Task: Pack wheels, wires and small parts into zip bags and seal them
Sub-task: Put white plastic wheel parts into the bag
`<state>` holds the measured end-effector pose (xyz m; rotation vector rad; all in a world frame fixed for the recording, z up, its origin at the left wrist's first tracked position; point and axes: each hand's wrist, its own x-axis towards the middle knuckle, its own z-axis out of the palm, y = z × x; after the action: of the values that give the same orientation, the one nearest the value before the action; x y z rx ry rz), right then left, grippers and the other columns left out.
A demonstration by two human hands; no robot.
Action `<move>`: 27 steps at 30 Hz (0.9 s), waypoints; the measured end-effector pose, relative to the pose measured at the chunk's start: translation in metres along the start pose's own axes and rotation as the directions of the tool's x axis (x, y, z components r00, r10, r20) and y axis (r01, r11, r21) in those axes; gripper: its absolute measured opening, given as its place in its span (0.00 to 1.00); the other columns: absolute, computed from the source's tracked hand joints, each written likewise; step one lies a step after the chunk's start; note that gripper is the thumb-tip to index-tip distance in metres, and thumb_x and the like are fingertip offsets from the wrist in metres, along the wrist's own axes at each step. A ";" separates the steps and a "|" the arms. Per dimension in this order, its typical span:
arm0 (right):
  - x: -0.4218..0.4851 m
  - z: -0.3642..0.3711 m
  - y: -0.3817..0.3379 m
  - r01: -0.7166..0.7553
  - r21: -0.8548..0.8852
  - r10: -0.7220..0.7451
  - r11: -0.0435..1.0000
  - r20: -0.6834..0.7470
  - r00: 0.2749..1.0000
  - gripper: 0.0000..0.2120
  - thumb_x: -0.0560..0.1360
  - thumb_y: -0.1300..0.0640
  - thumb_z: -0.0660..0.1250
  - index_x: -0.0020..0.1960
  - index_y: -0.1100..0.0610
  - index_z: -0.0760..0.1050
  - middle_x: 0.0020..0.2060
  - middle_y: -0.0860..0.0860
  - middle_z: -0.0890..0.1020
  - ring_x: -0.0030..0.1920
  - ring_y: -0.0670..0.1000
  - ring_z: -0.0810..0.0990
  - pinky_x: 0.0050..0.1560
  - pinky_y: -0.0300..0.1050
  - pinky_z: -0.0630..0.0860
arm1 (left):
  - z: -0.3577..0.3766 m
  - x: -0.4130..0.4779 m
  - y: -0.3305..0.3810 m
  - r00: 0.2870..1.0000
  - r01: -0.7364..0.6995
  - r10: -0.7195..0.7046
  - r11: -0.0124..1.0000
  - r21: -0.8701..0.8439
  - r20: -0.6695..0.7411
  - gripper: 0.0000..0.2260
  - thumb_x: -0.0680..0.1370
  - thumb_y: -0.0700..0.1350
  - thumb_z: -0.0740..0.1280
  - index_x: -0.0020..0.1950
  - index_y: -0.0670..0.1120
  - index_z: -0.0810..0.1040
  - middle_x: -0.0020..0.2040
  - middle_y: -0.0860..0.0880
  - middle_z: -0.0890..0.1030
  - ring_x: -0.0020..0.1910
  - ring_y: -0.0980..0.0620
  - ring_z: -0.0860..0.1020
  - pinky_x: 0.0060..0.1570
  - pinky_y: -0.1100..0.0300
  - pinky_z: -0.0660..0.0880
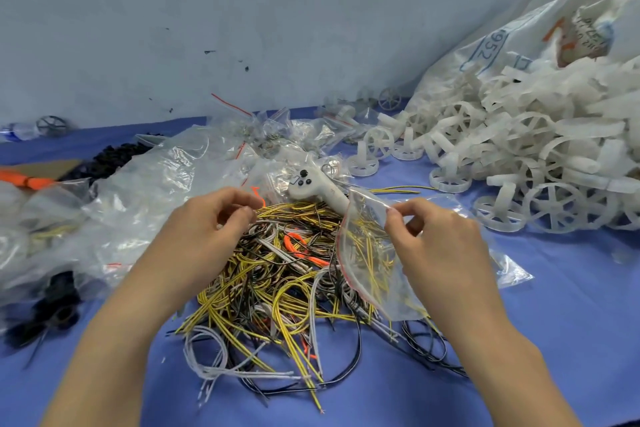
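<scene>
Wire pile at lower centre on the surface; right hand pinched a zip bag, left hand pinched wires; wheels upper right.

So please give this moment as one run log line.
left hand: pinches yellow-black wires on pile | right hand: holds clear red-edged zip bag | bag: unsealed

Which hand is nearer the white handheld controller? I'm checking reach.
Right. The right hand sits just beside the white handheld controller; the left hand is farther left.
</scene>
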<state>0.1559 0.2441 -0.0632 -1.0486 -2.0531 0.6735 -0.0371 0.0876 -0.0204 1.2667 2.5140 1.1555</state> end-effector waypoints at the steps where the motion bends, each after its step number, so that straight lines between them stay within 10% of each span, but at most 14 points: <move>1: 0.000 0.001 -0.001 0.001 -0.004 -0.001 1.000 0.003 1.000 0.08 0.78 0.46 0.62 0.44 0.44 0.78 0.32 0.39 0.79 0.32 0.42 0.76 0.31 0.39 0.66 | 0.000 0.000 -0.005 0.998 -0.006 0.010 0.997 0.071 -0.060 0.07 0.81 0.46 0.64 0.51 0.55 0.81 0.43 0.59 0.81 0.42 0.60 0.78 0.41 0.68 0.70; 9: -0.001 0.006 -0.005 0.002 -0.028 -0.002 1.000 0.013 1.000 0.08 0.78 0.45 0.62 0.42 0.42 0.76 0.31 0.39 0.78 0.34 0.41 0.75 0.31 0.39 0.64 | 0.000 0.005 -0.034 0.971 0.213 -0.223 0.970 0.114 0.088 0.03 0.80 0.49 0.65 0.51 0.56 0.78 0.46 0.56 0.79 0.47 0.54 0.78 0.51 0.56 0.73; 21: -0.002 0.001 -0.002 -0.001 -0.014 0.001 1.000 0.018 1.000 0.08 0.79 0.46 0.62 0.42 0.43 0.76 0.29 0.41 0.78 0.33 0.46 0.78 0.33 0.45 0.69 | -0.003 0.001 -0.024 0.996 0.070 -0.080 0.966 0.247 0.030 0.04 0.79 0.53 0.65 0.45 0.59 0.75 0.55 0.52 0.73 0.56 0.53 0.71 0.54 0.58 0.65; 27: -0.001 0.001 -0.001 0.007 -0.009 -0.007 1.000 0.006 1.000 0.08 0.79 0.46 0.62 0.42 0.42 0.75 0.30 0.40 0.77 0.31 0.43 0.76 0.31 0.41 0.67 | -0.013 0.002 -0.009 0.988 -0.073 0.056 0.991 -0.115 -0.144 0.08 0.78 0.56 0.64 0.46 0.56 0.79 0.43 0.60 0.82 0.45 0.67 0.78 0.45 0.68 0.69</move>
<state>0.1549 0.2423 -0.0633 -1.0454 -2.0659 0.6647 -0.0496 0.0775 -0.0169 1.2877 2.4708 1.4353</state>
